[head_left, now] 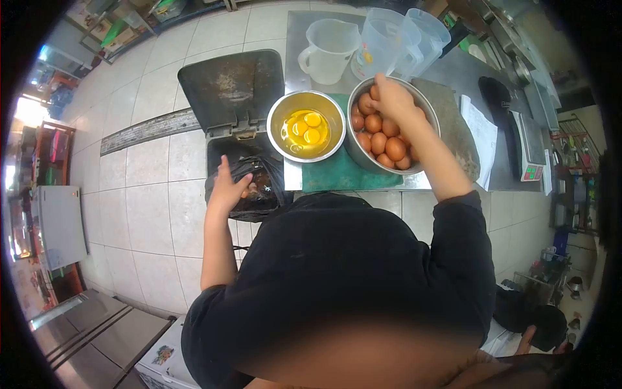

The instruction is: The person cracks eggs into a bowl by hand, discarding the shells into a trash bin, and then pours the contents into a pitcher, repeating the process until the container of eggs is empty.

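My right hand (394, 102) reaches into a deep metal bowl (433, 115) filled with brown eggs (391, 128). Its fingers curl around one egg (374, 93) near the far left rim. Over a bin (214, 152) with a black liner (280, 178), my left hand (230, 189) has its fingers apart and holds nothing visible. Dark, messy waste shows inside the liner. Between the hands stands a smaller metal bowl (278, 146) with a few whole yolks (311, 128) in clear egg white.
A green mat (346, 176) lies under the bowls on the steel table (297, 39). Clear plastic jugs (332, 52) stand behind. To the right are a grey slab (457, 139), paper sheets (478, 133) and a scale (530, 152). The bin's lid (232, 87) stands raised. Another person's hand (526, 340) shows lower right.
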